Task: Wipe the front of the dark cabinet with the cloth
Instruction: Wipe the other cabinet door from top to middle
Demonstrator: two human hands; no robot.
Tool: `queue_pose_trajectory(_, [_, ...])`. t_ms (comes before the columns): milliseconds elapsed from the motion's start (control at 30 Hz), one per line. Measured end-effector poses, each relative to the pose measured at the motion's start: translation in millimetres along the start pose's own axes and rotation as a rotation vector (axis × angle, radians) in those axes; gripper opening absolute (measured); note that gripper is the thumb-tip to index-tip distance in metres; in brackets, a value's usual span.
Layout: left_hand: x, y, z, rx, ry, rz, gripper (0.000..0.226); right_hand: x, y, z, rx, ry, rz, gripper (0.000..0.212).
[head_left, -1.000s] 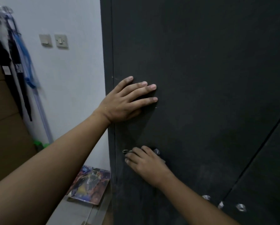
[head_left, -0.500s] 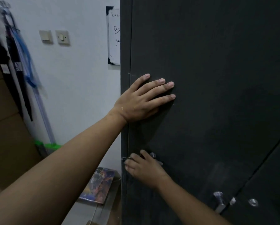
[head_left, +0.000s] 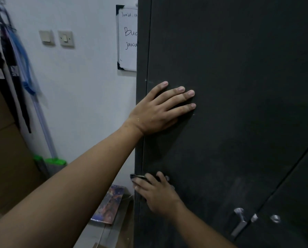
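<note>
Showing a tall dark cabinet [head_left: 239, 86] whose matt front fills the right of the view, with a white wall [head_left: 87, 90] to its left. The left grip [head_left: 158, 111], a bare hand, lies released and flat on the door near its left edge, fingers straight and spread. Lower on the same edge, the right grip [head_left: 156, 192] has its fingers curled over the cloth [head_left: 138, 177], a dark wad pressed to the cabinet front, with one corner poking out leftward past the fingertips. Counted: two hands, one cloth, two wall switches [head_left: 65, 38], one whiteboard [head_left: 128, 38] with handwriting, partly hidden behind the cabinet, and one metal bar handle [head_left: 240, 222] at lower right with one round fitting [head_left: 275, 218] across the door seam. At far left hang dark and blue items, blurred. Brown cardboard [head_left: 6, 158] stands below them, and a colourful picture [head_left: 110, 203] sits low beside the cabinet. Compared with half a second ago, both hands keep their places on the door, while more of the whiteboard and the handle shows.
</note>
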State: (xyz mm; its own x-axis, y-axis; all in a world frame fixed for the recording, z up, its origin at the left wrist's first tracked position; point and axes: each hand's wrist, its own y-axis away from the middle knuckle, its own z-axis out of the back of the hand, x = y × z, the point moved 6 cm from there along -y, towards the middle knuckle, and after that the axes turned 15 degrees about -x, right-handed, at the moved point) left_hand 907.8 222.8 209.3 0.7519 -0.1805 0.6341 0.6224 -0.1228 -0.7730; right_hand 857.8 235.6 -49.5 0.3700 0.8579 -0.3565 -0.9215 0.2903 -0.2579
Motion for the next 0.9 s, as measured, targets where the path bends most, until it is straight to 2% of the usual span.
queue_pose_trajectory(133, [-1.7, 1.3, 1.7, -0.003, -0.016, 0.013, 0.041, -5.2, 21.6, -10.4, 0.136, 0.051, 0.072, 0.082])
queue_pose_trajectory(200, [-2.7, 1.7, 2.1, -0.005, -0.023, 0.014, 0.041, -16.1, 29.2, -5.4, 0.130, 0.053, 0.067, 0.081])
queue_pose_trajectory(300, [-3.5, 3.0, 1.4, -0.002, -0.022, 0.023, 0.041, -37.7, 36.7, 8.6, -0.149, 0.073, -0.055, 0.079])
queue_pose_trajectory(367, [-3.9, 3.3, 1.7, -0.006, -0.026, 0.026, 0.041, -42.9, 41.7, 19.6, -0.375, 0.037, -0.124, 0.058])
queue_pose_trajectory(433, [-4.0, 3.4, 1.8, -0.010, -0.028, 0.029, 0.041, -45.3, 40.5, 26.4, -0.456, 0.026, -0.187, 0.053])
queue_pose_trajectory(467, [-4.1, 3.5, 2.0, -0.011, -0.028, 0.030, 0.041, -41.6, 37.2, 26.3, -0.416, 0.029, -0.184, 0.060])
queue_pose_trajectory(533, [-4.3, 3.7, 1.7, -0.013, -0.030, 0.031, 0.041, -31.7, 28.5, 21.4, -0.184, 0.046, -0.084, 0.079])
queue_pose_trajectory(600, [-4.4, 3.9, 1.5, -0.015, -0.032, 0.035, 0.041, -27.4, 31.8, 8.6, 0.026, 0.035, 0.001, 0.076])
queue_pose_trajectory(667, [-5.0, 4.5, 1.6, -0.011, -0.031, 0.039, 0.041, -32.7, 37.5, 15.0, -0.150, 0.087, 0.029, 0.074])
queue_pose_trajectory(800, [-4.5, 6.0, 2.8, -0.019, -0.036, 0.047, 0.042, -69.0, 78.1, 43.6, -0.590, 0.153, -0.240, 0.046])
queue_pose_trajectory(900, [-6.9, 7.8, 0.8, -0.023, -0.047, 0.042, 0.042, -101.4, 103.3, 84.2, -0.799, 0.184, -0.405, 0.037])
